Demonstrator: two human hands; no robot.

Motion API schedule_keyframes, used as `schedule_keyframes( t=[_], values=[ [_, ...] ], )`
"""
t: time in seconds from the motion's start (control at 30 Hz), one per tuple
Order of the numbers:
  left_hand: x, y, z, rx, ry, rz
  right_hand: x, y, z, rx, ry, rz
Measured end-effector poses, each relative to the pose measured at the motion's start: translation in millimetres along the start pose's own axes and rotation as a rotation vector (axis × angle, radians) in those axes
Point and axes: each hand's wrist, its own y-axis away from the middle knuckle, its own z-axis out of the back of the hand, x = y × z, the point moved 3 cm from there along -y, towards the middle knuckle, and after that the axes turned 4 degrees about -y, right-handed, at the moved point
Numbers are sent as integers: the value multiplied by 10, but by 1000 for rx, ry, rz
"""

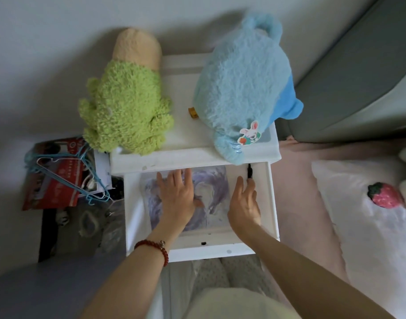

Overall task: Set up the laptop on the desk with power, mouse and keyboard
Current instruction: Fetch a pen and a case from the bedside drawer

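Laptop [188, 196], to judge by its flat rectangular outline, lay in the open white drawer [272, 203] of a bedside cabinet [192, 157], its lid covered by a swirling purple-and-white dragon print; whether this was a skin or a sleeve could not be told. It was closed and lay flat on the drawer floor, filling most of the space between the side walls. The left hand [177, 196] rested palm-down on the lid with fingers straight and spread, grasping nothing. The right hand [244, 201] stood at the right edge of the lid, fingers extended and relaxed, also grasping nothing, just beside a black cable or strap [249, 172] hanging at the drawer's back right corner. As a judgement, the unit would handle as rigid, moderately heavy and smooth-surfaced, liable to slip from a one-handed pinch; the recommended hold was both hands under the long side edges, lifting level to clear the drawer walls. The narrow gap at each side appeared to leave little finger room, so tilting one edge up first would likely be needed. A green plush toy [128, 111] and a blue plush toy [241, 88] sat on the cabinet top, the blue one overhanging the drawer. Blue wire hangers [68, 171] lay on a red box [57, 180] to the left; a pink bed [301, 203] lay to the right.
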Motion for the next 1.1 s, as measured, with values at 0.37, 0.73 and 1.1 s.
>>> schedule_keyframes(
  t=[0.37, 0.73, 1.1],
  values=[
    [12, 247, 306, -180, 19, -74, -19, -21, 95, 66, -91, -128],
    [75, 640, 656, -44, 275, -61, -73, 180, 304, 54, -63, 17],
    [-26, 1042, 1147, -303, 152, -309, 86, 659, 1080, 84, -429, 436]
  ],
)
